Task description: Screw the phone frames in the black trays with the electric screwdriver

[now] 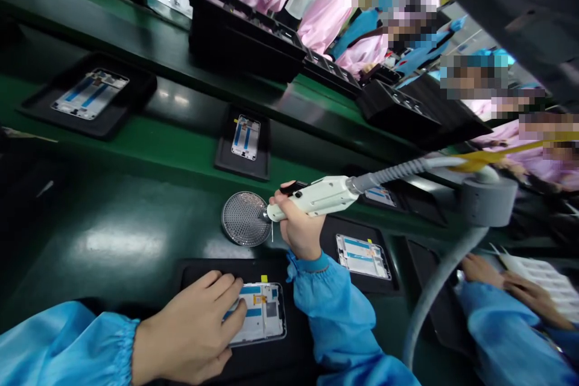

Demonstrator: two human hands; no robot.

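Observation:
In the lower middle, my left hand (194,322) lies over the left end of a phone frame (266,313), fingers bent across it and thumb near its lower edge. The frame has blue strips, an orange flex cable and a yellow tab, and lies on a black mat (199,265). My right hand (302,226) is wrapped round a white air gun (316,196) with a hose leading off to the right. Its nozzle end meets the edge of a round perforated metal disc (246,219); whether the two are joined I cannot tell.
Other phone frames on black trays lie at the far left (90,93), the centre (246,137) and the right (363,256). A thick grey hose (423,307) curves up at right. Beside it are a co-worker's hands (502,283). Black boxes (244,36) line the back.

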